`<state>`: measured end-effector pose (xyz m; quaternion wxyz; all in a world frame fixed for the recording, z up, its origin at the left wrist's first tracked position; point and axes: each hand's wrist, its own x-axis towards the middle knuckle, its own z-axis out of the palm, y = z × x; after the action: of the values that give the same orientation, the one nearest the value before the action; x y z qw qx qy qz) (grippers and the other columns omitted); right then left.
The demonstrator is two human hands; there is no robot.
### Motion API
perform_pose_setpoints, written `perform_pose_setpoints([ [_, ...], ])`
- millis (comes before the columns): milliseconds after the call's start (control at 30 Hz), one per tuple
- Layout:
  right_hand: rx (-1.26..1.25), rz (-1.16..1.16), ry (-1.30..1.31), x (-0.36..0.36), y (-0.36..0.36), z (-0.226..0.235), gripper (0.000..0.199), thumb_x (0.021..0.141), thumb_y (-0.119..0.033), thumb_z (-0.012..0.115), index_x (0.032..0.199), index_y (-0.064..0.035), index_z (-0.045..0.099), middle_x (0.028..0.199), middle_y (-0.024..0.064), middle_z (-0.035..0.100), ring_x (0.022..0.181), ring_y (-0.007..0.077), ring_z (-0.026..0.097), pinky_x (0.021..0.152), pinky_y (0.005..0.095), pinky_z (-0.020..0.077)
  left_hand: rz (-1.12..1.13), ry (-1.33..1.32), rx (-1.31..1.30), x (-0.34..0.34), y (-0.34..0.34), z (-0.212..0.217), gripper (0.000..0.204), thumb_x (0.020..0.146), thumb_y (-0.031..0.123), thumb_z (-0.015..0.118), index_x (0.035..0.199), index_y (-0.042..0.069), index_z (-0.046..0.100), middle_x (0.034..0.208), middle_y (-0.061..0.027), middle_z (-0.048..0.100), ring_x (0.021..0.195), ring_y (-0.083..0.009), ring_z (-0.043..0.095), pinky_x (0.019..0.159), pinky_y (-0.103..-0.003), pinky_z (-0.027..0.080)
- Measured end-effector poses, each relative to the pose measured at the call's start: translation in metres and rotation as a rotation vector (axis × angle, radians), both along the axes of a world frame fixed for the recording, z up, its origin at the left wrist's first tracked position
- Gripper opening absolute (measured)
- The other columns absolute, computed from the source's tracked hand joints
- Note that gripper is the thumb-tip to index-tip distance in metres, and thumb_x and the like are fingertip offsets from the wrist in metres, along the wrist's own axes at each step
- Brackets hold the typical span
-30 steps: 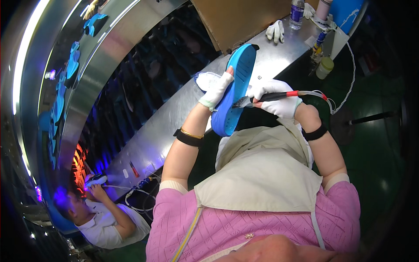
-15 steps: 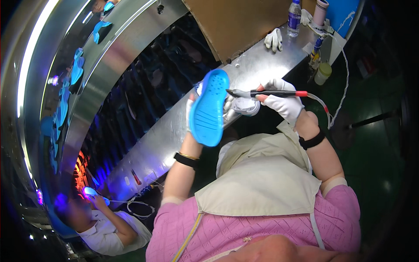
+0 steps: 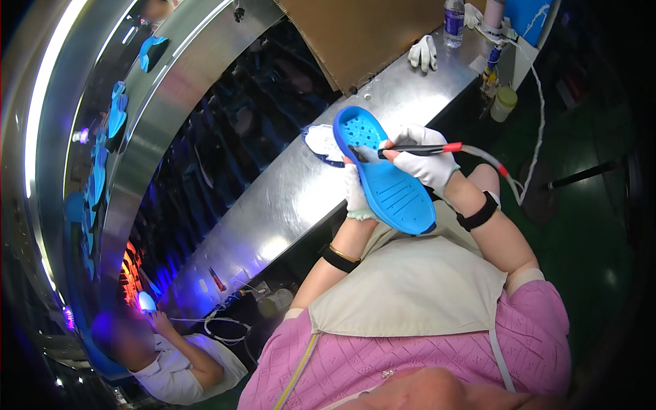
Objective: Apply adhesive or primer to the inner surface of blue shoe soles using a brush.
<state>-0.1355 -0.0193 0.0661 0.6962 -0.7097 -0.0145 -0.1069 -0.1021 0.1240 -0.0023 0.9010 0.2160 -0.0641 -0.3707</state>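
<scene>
A bright blue shoe sole (image 3: 393,184), dotted with small holes at its far end and grooved at its near end, slants in front of me. My left hand (image 3: 356,190), in a white glove with bare fingertips, is closed on its left side. My right hand (image 3: 424,160), gloved alike, grips a brush (image 3: 410,149) with a black handle and a red band; a tube runs from its back end. The bristles are over the middle of the sole's inner face and seem to touch it. Left of the sole, a white oval piece with a dark blue edge (image 3: 322,143) lies on the metal bench.
The metal bench (image 3: 273,212) runs beside a dark conveyor (image 3: 225,116) with cardboard (image 3: 383,34) behind it. A glove (image 3: 424,53), a bottle (image 3: 453,24) and a jar (image 3: 503,104) are at the far right. Another person (image 3: 184,355) works at lower left.
The sole has moved right and turned, its near end now pointing right. The brush has gone from the sole's right edge to over its inner face. The white oval piece has come into view.
</scene>
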Motion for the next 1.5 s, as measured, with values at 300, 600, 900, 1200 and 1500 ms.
perform_pose_setpoints([
  [300, -0.305, 0.056, -0.254, -0.017, 0.013, -0.006, 0.012, 0.074, 0.0, 0.066, 0.086, -0.0029, 0.063, 0.085, 0.005, 0.062, 0.082, 0.0112, 0.06, 0.074, 0.0244, 0.0472, 0.145, -0.046, 0.038, 0.015, 0.003, 0.009, 0.073, 0.082, 0.065, 0.043, 0.128, 0.009, 0.04, 0.119, -0.014, 0.053, 0.109, -0.0277, 0.052, 0.094, -0.04, 0.042],
  [600, -0.218, 0.186, -0.159, -0.03, 0.011, -0.003, 0.012, 0.075, -0.001, 0.067, 0.087, -0.0038, 0.064, 0.086, 0.0031, 0.064, 0.084, 0.0096, 0.06, 0.077, 0.0255, 0.048, 0.133, -0.12, -0.07, 0.031, 0.017, 0.009, 0.074, 0.085, 0.066, 0.033, 0.131, 0.008, 0.038, 0.124, -0.0153, 0.051, 0.116, -0.0338, 0.047, 0.099, -0.046, 0.038],
  [900, -0.075, 0.215, -0.013, -0.04, 0.017, -0.004, 0.009, 0.076, -0.004, 0.067, 0.085, -0.0031, 0.064, 0.086, 0.0013, 0.064, 0.083, 0.0067, 0.058, 0.076, 0.0232, 0.0463, 0.065, -0.065, -0.166, 0.044, 0.026, 0.009, 0.078, 0.08, 0.07, 0.04, 0.128, 0.009, 0.042, 0.117, -0.0149, 0.054, 0.108, -0.0321, 0.051, 0.097, -0.048, 0.039],
  [1200, 0.124, -0.004, 0.016, -0.02, 0.0, -0.015, 0.01, 0.081, -0.006, 0.066, 0.089, -0.0018, 0.062, 0.083, 0.0009, 0.064, 0.077, 0.0054, 0.056, 0.072, 0.0209, 0.0452, 0.091, -0.074, -0.133, -0.001, 0.013, 0.035, 0.085, 0.08, 0.07, 0.04, 0.137, 0.008, 0.031, 0.133, -0.0164, 0.041, 0.12, -0.0349, 0.043, 0.1, -0.049, 0.036],
  [1500, -0.065, -0.104, -0.175, -0.036, 0.02, -0.02, 0.01, 0.075, -0.006, 0.072, 0.082, -0.0033, 0.065, 0.082, 0.0047, 0.065, 0.075, 0.0087, 0.06, 0.068, 0.0225, 0.0478, 0.085, -0.176, -0.275, 0.012, 0.01, 0.036, 0.079, 0.08, 0.067, 0.043, 0.134, 0.01, 0.038, 0.128, -0.0146, 0.048, 0.116, -0.0332, 0.048, 0.098, -0.047, 0.039],
])
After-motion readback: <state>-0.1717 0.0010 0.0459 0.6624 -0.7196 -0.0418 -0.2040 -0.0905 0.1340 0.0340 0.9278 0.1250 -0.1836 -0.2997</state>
